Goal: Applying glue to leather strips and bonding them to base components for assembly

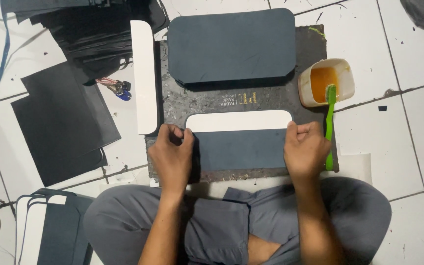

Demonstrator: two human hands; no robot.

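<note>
A dark grey sheet [241, 149] lies folded over a white rounded card [239, 120] on a dark work board [315, 59]. My left hand [172, 157] presses on the sheet's left end and my right hand [306, 149] on its right end, fingers curled over the edges. Only the card's upper strip shows above the grey fold.
A stack of dark grey rounded sheets [231, 45] lies at the board's far side. A white card strip [144, 76] stands along its left edge. A tub of orange glue [326, 81] with a green brush [330, 127] is right. Black sheets [62, 120], keys [116, 87] and finished pieces [50, 230] lie left.
</note>
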